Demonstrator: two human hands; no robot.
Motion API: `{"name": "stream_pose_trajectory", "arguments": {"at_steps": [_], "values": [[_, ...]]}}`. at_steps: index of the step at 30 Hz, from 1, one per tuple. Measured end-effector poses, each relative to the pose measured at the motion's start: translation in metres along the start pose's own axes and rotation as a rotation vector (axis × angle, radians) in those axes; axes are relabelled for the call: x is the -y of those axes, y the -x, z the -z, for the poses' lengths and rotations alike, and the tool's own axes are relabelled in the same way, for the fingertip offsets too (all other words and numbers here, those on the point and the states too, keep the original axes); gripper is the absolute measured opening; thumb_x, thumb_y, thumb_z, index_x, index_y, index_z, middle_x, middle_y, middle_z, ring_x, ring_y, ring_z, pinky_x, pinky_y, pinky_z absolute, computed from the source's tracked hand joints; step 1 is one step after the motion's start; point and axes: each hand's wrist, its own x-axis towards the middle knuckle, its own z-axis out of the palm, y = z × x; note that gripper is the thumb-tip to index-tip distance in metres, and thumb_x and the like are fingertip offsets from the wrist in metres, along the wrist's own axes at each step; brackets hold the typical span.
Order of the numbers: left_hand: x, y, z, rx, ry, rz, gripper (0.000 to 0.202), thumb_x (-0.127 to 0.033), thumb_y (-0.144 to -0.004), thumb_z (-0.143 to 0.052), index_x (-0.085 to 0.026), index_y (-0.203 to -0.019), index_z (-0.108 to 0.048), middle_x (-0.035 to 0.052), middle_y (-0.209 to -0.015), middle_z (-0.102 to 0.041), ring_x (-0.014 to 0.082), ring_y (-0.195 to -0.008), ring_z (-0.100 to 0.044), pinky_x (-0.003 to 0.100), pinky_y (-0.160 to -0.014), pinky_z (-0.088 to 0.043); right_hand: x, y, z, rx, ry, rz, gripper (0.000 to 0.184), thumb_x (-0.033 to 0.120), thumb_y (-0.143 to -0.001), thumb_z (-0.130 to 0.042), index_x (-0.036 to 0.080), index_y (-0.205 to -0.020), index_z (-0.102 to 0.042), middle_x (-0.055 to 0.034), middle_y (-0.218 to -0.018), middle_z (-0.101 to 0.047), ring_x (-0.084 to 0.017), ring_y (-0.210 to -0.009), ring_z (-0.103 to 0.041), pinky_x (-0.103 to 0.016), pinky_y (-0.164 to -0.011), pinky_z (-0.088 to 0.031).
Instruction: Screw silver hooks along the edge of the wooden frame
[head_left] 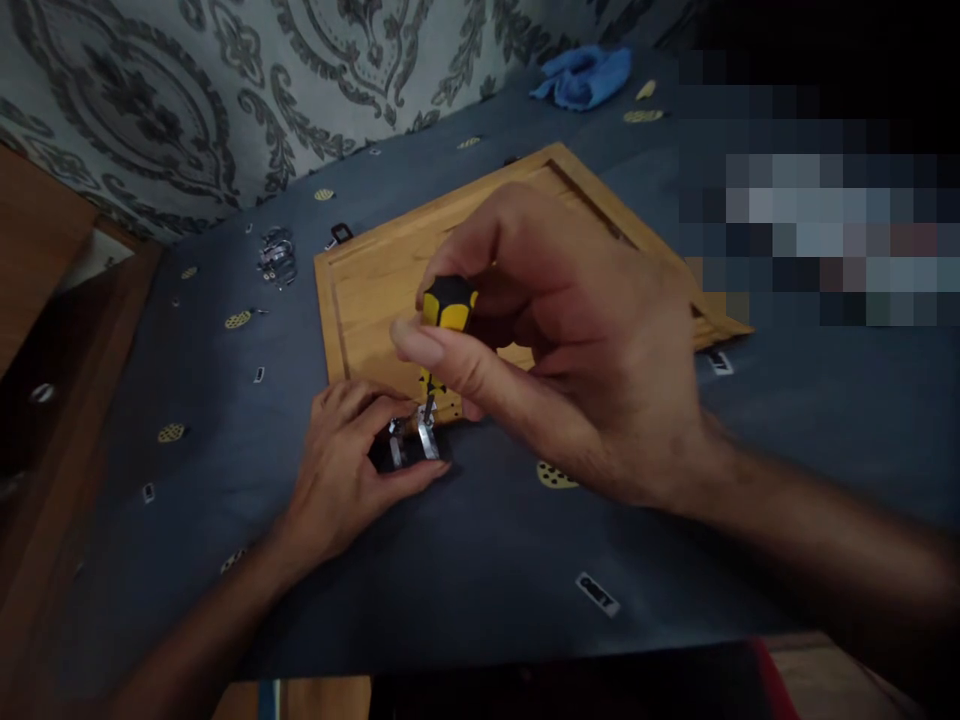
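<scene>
My right hand is closed around the black and yellow handle of a screwdriver, held upright with its tip down on a small metal hinge. My left hand rests on the dark blue cloth and pinches that hinge in its fingers at the near edge of a wooden cabinet door. The screwdriver shaft is mostly hidden behind my right thumb.
The wooden cabinet door lies flat on a dark blue patterned cloth. A heap of metal hardware lies at the back left. A blue rag sits at the far edge by the patterned wall. A pixelated patch covers the upper right.
</scene>
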Motion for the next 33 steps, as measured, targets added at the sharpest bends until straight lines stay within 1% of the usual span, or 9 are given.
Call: {"name": "stream_pose_trajectory", "arguments": {"at_steps": [4, 10, 15, 18, 20, 22, 26, 29, 33], "values": [[0.0, 0.0, 0.0, -0.004, 0.011, 0.0, 0.039, -0.046, -0.079, -0.085, -0.023, -0.106, -0.069, 0.0051, -0.105, -0.07, 0.0303, -0.107, -0.063, 0.047, -0.091, -0.047, -0.001, 0.0, -0.002, -0.026, -0.079, -0.001, 0.028, 0.046, -0.092, -0.071, 0.025, -0.094, -0.053, 0.0022, -0.085, -0.053, -0.011, -0.065, -0.054, -0.021, -0.054, -0.051], [0.001, 0.0, -0.001, -0.003, 0.009, -0.004, 0.037, -0.046, -0.08, -0.083, -0.023, -0.105, -0.069, 0.0051, -0.104, -0.07, 0.0299, -0.105, -0.064, 0.046, -0.089, -0.048, -0.005, 0.0, -0.001, 0.032, -0.065, 0.012, 0.027, 0.046, -0.094, -0.069, 0.023, -0.097, -0.055, 0.0027, -0.083, -0.055, -0.011, -0.066, -0.056, -0.021, -0.057, -0.051], [0.0, -0.001, -0.001, -0.029, -0.001, -0.015, 0.035, -0.047, -0.081, -0.082, -0.025, -0.102, -0.067, 0.0041, -0.107, -0.071, 0.029, -0.105, -0.064, 0.045, -0.088, -0.05, -0.009, -0.002, 0.0, 0.091, -0.053, 0.093, 0.021, 0.031, -0.091, -0.073, 0.024, -0.1, -0.056, 0.0043, -0.086, -0.059, -0.008, -0.064, -0.058, -0.018, -0.058, -0.052], [-0.001, -0.001, 0.0, -0.045, 0.012, -0.026, 0.033, -0.045, -0.08, -0.083, -0.026, -0.101, -0.067, 0.0027, -0.105, -0.072, 0.0277, -0.101, -0.065, 0.044, -0.087, -0.051, -0.006, -0.006, 0.003, 0.126, -0.117, 0.163, 0.016, 0.023, -0.092, -0.069, 0.022, -0.105, -0.06, 0.0022, -0.098, -0.067, -0.008, -0.068, -0.063, -0.018, -0.061, -0.055], [-0.002, -0.001, 0.0, -0.049, 0.017, -0.021, 0.03, -0.044, -0.08, -0.083, -0.027, -0.098, -0.067, 0.0015, -0.1, -0.071, 0.0269, -0.097, -0.065, 0.044, -0.084, -0.051, -0.001, -0.008, 0.005, 0.188, -0.152, 0.133, 0.012, 0.02, -0.097, -0.06, 0.024, -0.107, -0.064, 0.0013, -0.102, -0.071, -0.009, -0.075, -0.068, -0.019, -0.065, -0.057], [-0.003, -0.001, 0.001, -0.052, 0.016, -0.017, 0.027, -0.043, -0.079, -0.084, -0.026, -0.092, -0.066, 0.0009, -0.096, -0.071, 0.0266, -0.095, -0.065, 0.043, -0.082, -0.051, 0.003, -0.008, 0.007, 0.237, -0.177, 0.092, 0.014, 0.021, -0.099, -0.058, 0.025, -0.109, -0.067, 0.0022, -0.098, -0.073, -0.011, -0.081, -0.071, -0.019, -0.067, -0.057], [-0.003, -0.001, 0.0, -0.038, 0.013, 0.012, 0.029, -0.043, -0.078, -0.085, -0.025, -0.094, -0.069, 0.0021, -0.097, -0.071, 0.028, -0.095, -0.065, 0.045, -0.083, -0.051, 0.006, -0.005, 0.005, 0.153, -0.132, 0.07, 0.006, 0.024, -0.096, -0.069, 0.021, -0.101, -0.068, 0.005, -0.089, -0.069, -0.005, -0.066, -0.064, -0.015, -0.062, -0.055], [-0.002, 0.0, 0.0, -0.03, 0.025, 0.037, 0.034, -0.045, -0.077, -0.084, -0.025, -0.101, -0.07, 0.0031, -0.101, -0.072, 0.0296, -0.098, -0.065, 0.047, -0.086, -0.051, 0.004, -0.003, 0.0, 0.076, -0.119, 0.099, 0.015, 0.029, -0.091, -0.076, 0.02, -0.089, -0.063, 0.0054, -0.082, -0.061, -0.006, -0.064, -0.058, -0.016, -0.058, -0.053], [-0.001, 0.0, 0.0, -0.032, 0.009, 0.012, 0.032, -0.044, -0.078, -0.084, -0.025, -0.099, -0.07, 0.0037, -0.104, -0.073, 0.0298, -0.1, -0.065, 0.047, -0.086, -0.051, 0.004, -0.002, -0.004, 0.058, -0.109, 0.056, 0.018, 0.032, -0.092, -0.074, 0.021, -0.088, -0.059, 0.0044, -0.082, -0.057, -0.008, -0.065, -0.057, -0.019, -0.061, -0.054]]}}
